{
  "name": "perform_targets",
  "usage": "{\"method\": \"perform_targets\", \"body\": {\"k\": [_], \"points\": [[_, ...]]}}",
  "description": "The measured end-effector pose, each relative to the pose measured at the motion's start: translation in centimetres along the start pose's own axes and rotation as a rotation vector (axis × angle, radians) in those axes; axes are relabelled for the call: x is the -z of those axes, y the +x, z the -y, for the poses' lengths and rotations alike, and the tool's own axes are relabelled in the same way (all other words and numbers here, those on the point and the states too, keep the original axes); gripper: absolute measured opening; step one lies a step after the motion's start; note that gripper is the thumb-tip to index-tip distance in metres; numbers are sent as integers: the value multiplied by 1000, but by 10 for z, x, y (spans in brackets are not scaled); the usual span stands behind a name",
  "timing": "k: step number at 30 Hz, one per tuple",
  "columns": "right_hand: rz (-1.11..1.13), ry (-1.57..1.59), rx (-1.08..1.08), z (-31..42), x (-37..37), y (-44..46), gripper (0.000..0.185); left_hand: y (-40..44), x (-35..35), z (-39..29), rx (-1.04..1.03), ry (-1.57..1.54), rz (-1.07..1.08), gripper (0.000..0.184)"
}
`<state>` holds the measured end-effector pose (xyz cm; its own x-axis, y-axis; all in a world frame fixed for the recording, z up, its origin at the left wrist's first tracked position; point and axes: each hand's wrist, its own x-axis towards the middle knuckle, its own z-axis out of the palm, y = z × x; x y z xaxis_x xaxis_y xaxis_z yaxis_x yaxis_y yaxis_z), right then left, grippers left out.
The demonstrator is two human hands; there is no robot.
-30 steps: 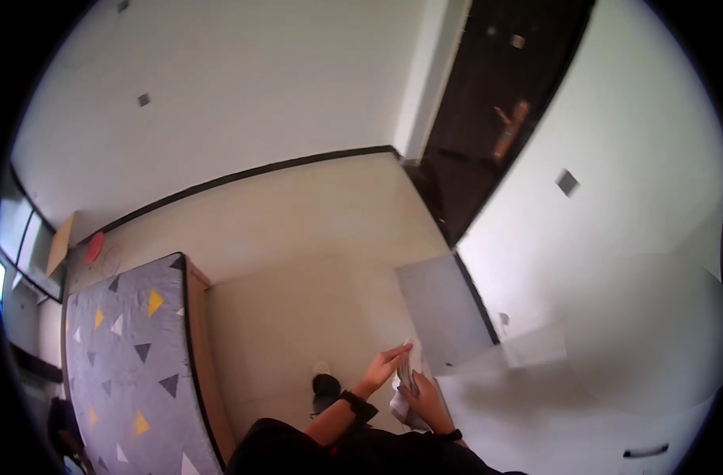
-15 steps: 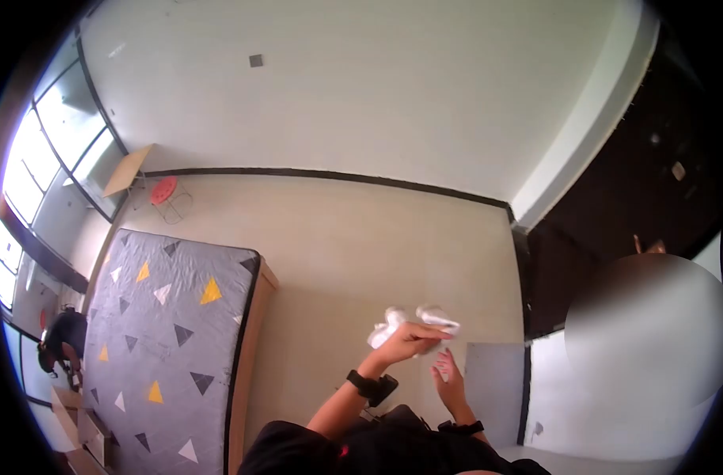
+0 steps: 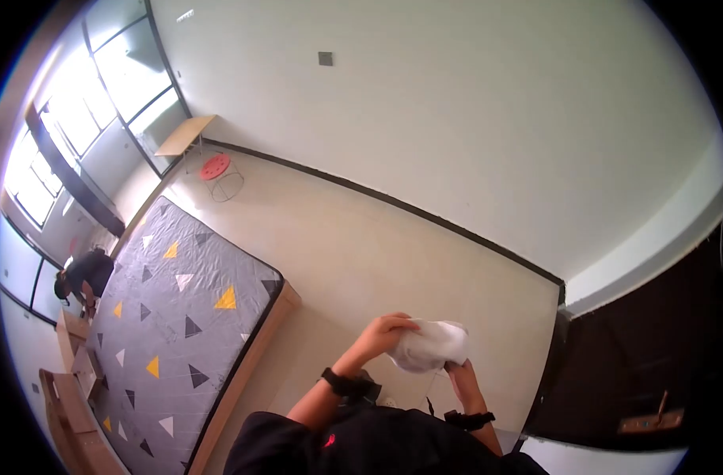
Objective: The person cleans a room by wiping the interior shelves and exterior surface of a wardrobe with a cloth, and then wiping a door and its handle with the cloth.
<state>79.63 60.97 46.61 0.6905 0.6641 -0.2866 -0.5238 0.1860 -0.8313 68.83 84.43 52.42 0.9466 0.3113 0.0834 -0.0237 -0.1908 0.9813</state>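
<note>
A crumpled white cloth (image 3: 431, 347) is stretched between my two hands in front of my body. My left hand (image 3: 387, 334) grips its upper left edge, with the fingers bent over it. Lower down on the right, my right hand (image 3: 461, 375) closes on the cloth's lower right edge, and the cloth hides part of its fingers. Black bands are on both wrists.
A bed with a grey triangle-patterned mattress (image 3: 195, 317) stands to my left. Beyond its far side a person (image 3: 88, 273) bends down by wooden furniture (image 3: 76, 396). A red stool (image 3: 215, 166) and small wooden table (image 3: 185, 136) stand farther back. A dark door (image 3: 638, 372) is at right.
The view has turned left toward the bed and windows. The white cloth, earlier bunched, is now spread wider between my hands. My right hand, apart half a second ago, is now on it.
</note>
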Motion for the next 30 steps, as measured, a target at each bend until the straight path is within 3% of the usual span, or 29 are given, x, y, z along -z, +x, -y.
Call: {"method": "perform_targets", "body": {"k": [2, 4, 6, 7, 8, 10, 13, 16, 18, 20, 22, 23, 25, 26, 28, 29, 30], "points": [[48, 65, 9, 28, -19, 67, 34, 39, 31, 31, 156, -57, -57, 31], [-59, 49, 14, 25, -38, 121, 29, 57, 54, 62, 167, -51, -116, 26], [-65, -38, -13, 41, -59, 174, 27, 102, 72, 72, 369, -149, -145, 22], [-73, 3, -50, 44, -72, 189, 28, 116, 76, 78, 389, 31, -126, 21], [-82, 41, -81, 54, -89, 235, 30, 151, 98, 93, 245, 24, -77, 19], [-104, 108, -136, 51, -87, 271, 34, 194, 112, 102, 379, -167, -65, 19], [-46, 117, -152, 73, -104, 331, 39, 282, 149, 83, 318, -267, -87, 20], [130, 324, -249, 77, -104, 388, 50, 345, 170, 76, 328, -232, -41, 21], [194, -1, -259, 90, -110, 422, 62, 388, 198, 82, 290, -166, -14, 21], [174, -62, -299, 111, -124, 479, 65, 437, 226, 106, 252, 133, 87, 22], [288, -393, -337, 139, -141, 535, 69, 464, 243, 120, 296, 211, 19, 22], [306, -408, -333, 148, -141, 559, 69, 473, 250, 130, 361, 268, 6, 22], [621, -920, -100, 141, -157, 622, 85, 511, 291, 152, 424, 375, -50, 21], [652, -901, -92, 148, -178, 655, 85, 522, 310, 159, 378, 311, -116, 21], [959, -1301, -38, 175, -206, 698, 85, 529, 334, 163, 350, 234, -187, 20], [1068, -1300, 75, 158, -209, 733, 76, 540, 361, 171, 357, 262, -170, 20], [1083, -1300, 49, 163, -225, 750, 76, 544, 379, 177, 373, 269, -143, 21]]}}
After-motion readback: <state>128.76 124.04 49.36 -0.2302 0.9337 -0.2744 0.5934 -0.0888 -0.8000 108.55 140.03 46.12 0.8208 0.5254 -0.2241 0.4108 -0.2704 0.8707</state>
